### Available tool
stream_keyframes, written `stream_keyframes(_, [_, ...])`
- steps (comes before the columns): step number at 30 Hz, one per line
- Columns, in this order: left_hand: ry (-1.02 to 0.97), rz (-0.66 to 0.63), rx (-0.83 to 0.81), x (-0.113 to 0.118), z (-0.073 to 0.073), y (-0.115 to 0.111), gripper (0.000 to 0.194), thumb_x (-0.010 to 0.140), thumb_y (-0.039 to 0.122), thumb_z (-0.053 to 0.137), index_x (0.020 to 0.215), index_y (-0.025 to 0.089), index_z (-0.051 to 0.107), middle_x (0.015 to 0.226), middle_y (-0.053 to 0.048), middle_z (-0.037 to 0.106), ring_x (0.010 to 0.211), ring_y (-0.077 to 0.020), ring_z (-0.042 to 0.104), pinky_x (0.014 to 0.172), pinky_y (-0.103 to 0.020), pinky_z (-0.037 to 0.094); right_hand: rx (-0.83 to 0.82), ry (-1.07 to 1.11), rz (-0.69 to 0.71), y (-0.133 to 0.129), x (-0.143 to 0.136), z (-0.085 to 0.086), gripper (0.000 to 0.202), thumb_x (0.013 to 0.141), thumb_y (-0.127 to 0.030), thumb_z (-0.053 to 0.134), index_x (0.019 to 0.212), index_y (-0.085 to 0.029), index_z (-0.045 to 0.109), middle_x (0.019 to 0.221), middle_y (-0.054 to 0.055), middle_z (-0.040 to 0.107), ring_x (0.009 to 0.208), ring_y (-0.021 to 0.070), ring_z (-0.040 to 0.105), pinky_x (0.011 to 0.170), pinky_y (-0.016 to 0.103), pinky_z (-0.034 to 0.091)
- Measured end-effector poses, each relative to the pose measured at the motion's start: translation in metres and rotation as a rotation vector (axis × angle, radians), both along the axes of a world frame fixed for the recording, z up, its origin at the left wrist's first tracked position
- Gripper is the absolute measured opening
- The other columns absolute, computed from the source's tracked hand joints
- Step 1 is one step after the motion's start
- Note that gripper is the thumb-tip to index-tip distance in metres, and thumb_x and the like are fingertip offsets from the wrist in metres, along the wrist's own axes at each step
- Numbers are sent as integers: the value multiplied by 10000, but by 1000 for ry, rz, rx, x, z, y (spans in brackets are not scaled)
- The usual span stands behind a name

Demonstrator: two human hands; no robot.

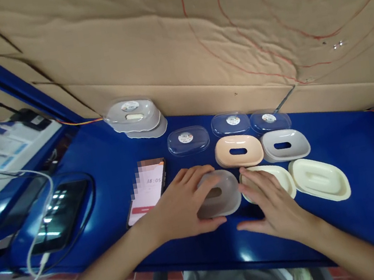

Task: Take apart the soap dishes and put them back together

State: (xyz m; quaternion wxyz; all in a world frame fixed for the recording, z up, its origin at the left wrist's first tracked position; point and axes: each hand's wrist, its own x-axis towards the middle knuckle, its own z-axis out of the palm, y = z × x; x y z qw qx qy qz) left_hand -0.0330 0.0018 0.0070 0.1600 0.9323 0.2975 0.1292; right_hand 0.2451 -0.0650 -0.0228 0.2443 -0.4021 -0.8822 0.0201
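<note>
Tabletop (pixel 205 248) glare, left edge seemingly blurred

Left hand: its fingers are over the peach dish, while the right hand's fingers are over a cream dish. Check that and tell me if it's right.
Not quite: in the head view, the left hand has its fingers over a grey dish, not the peach dish. The right hand does have its fingers over a cream dish.

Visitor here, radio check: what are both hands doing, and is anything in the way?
Left hand curved around translucent grey dish; firmness of grip unclear.
Right hand open, partly covering left cream dish.
Phone left of both hands; no obstruction visible.
</note>
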Motion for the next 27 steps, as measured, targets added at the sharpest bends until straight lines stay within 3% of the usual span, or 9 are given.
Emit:
stream_keyframes(2, [-2, -19, 5, 1, -3, 0, 681, 855, 578, 744, 1387, 214, 523, 1505, -203, 556, 1359, -401, 555, 1096, -548, 445, -30, -65, 7, 1, -5, -5, 754, 942, -536, 734, 1546, -179, 459, 1598, 255, 479, 1446, 407, 499, 1099, 582, 483])
stream_keyframes(5, [12, -24, -27, 1, -3, 0, 695, 872, 555, 750, 1427, 214, 507, 1497, -193, 570, 1376, -393, 542, 1118, -542, 423, -51, -135, 9, 1, -9, -9, 620, 1008, -432, 666, 1534, -161, 480, 1586, 240, 506, 1383, 379, 559, 1087, 556, 497])
stream_keyframes(9, [69, -13, -170, -1, 1, 0, 930, 786, 578, 842, 1548, 261, 413, 1551, -175, 527, 1406, -405, 515, 1132, -557, 410, -70, -166, 17, 3, -10, -11, 502, 1044, -383, 611, 1478, -140, 546, 1573, 219, 537, 1322, 348, 607, 1090, 534, 495])
stream_keyframes(11, [106, -17, -216, -4, 3, 0, 1000, 752, 488, 886, 1584, 287, 368, 1575, -165, 503, 1417, -410, 505, 1134, -562, 406, -68, -171, 29, 3, -10, -12, 489, 1051, -378, 600, 1476, -140, 551, 1579, 217, 533, 1329, 341, 608, 1096, 538, 489])
stream_keyframes(15, [138, -34, -246, -6, 5, -2, 904, 781, 220, 802, 1571, 304, 370, 1540, -139, 524, 1385, -382, 532, 1109, -536, 425, -30, -180, 39, 2, -10, -11, 514, 1040, -397, 624, 1485, -150, 551, 1574, 228, 533, 1381, 355, 575, 1119, 570, 465])
stream_keyframes(19, [31, -31, -354, -4, 9, -5, 902, 772, 311, 816, 1554, 318, 367, 1531, -128, 523, 1367, -374, 545, 1118, -534, 440, 114, -145, 127, -2, -11, -4, 527, 996, -413, 709, 1477, -239, 582, 1490, 150, 633, 1471, 348, 490, 1179, 569, 411])
stream_keyframes(23, [-41, -66, -487, -2, 13, -10, 921, 736, 289, 832, 1546, 342, 398, 1523, -106, 548, 1394, -367, 539, 1144, -538, 443, 259, -102, 257, -8, -12, 4, 298, 993, -172, 671, 1286, -206, 712, 1195, 79, 787, 1251, 255, 664, 1148, 473, 450])
stream_keyframes(27, [-180, -69, -625, -3, 11, -8, 999, 734, 412, 895, 1586, 386, 375, 1685, -105, 382, 1529, -406, 389, 1219, -596, 357, 319, -35, 272, -13, -3, 9, 237, 989, -167, 655, 1208, -207, 736, 1116, 65, 815, 1192, 234, 708, 1080, 460, 500])
